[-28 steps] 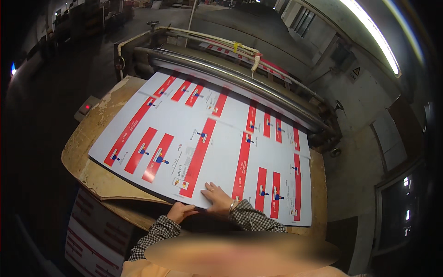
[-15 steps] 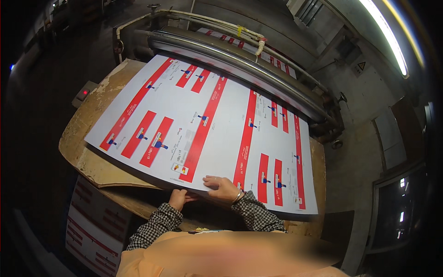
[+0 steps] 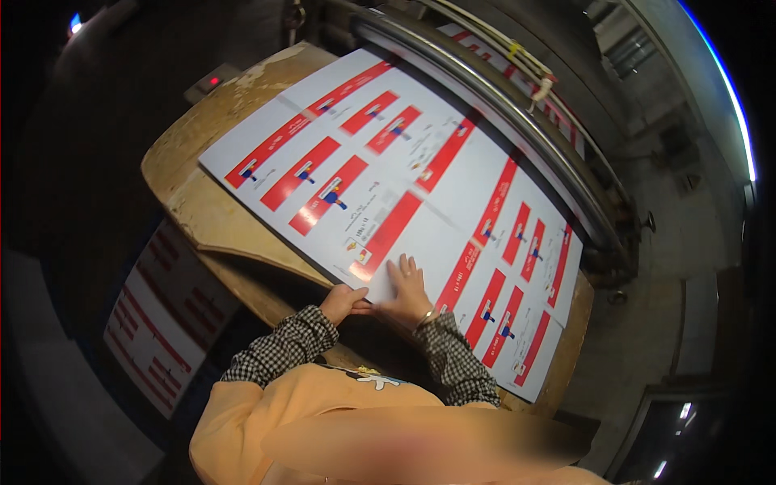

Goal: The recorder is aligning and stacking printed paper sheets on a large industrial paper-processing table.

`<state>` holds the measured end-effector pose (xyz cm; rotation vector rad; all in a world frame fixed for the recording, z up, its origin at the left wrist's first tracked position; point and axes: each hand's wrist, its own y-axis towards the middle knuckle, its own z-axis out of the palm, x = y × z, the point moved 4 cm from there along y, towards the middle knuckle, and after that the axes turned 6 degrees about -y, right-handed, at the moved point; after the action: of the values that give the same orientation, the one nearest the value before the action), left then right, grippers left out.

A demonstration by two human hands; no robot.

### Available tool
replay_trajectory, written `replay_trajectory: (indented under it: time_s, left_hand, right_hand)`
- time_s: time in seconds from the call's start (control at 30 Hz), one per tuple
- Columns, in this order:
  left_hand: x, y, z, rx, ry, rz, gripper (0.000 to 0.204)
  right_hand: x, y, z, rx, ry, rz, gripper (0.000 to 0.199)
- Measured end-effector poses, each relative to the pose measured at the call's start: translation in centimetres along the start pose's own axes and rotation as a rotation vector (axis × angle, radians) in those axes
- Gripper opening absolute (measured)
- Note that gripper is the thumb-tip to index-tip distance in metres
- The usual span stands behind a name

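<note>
Large printed sheet (image 3: 420, 186), white with red blocks, lies flat on wooden desk (image 3: 194, 206), far edge against metal roller (image 3: 501, 105) of machine. Right hand (image 3: 406, 289) flat on sheet near its front edge, fingers spread, grip open, pressing down. Left hand (image 3: 343, 302) at sheet's front edge, fingers curled onto edge, grip closed on sheet. Stack of similar printed sheets (image 3: 158, 327) lower left, below desk.

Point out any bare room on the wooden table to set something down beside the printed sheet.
A bare strip of the wooden table runs along the printed sheet's left edge. The near edge is crowded: the left hand grips it and the right hand lies flat on it. The roller borders the far side.
</note>
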<state>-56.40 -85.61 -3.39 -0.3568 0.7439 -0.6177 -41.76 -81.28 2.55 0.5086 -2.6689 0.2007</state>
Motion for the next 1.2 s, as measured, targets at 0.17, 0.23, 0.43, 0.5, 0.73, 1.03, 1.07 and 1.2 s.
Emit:
replay_trajectory:
  time_s: [0.17, 0.23, 0.43, 0.5, 0.73, 1.03, 1.07, 1.2]
  left_hand:
    - [-0.6, -0.7, 0.9, 0.154, 0.109, 0.013, 0.038]
    - [-0.4, -0.5, 0.7, 0.184, 0.155, -0.019, 0.035]
    - [8.1, 7.0, -14.7, -0.085, 0.756, 0.252, 0.033]
    - [7.3, 6.5, -10.3, -0.081, 0.471, 0.139, 0.029]
    - [0.3, -0.4, -0.4, -0.089, 0.075, 0.026, 0.029]
    - [0.0, -0.3, 0.3, -0.051, 0.046, 0.018, 0.031]
    - [0.1, -0.1, 0.0, -0.05, 0.022, 0.008, 0.03]
    - [-0.4, -0.7, 0.7, -0.021, 0.06, 0.015, 0.027]
  right_hand:
    - [0.3, -2.0, -1.0, 0.156, -0.027, -0.134, 0.08]
    - [0.1, -1.9, -3.2, 0.147, 0.026, -0.104, 0.062]
    - [3.1, -0.8, -6.6, 0.109, 0.374, -0.198, 0.036]
    - [1.3, -2.0, -5.4, 0.101, 0.371, -0.095, 0.036]
    - [-0.2, -2.2, -2.2, 0.114, 0.361, -0.055, 0.038]
    - [-5.9, 3.1, -0.3, -0.137, 0.391, 0.349, 0.056]
    - [-3.2, 2.3, -0.3, -0.047, 0.166, 0.172, 0.064]
    - [1.5, -1.7, 0.4, 0.16, -0.156, -0.098, 0.085]
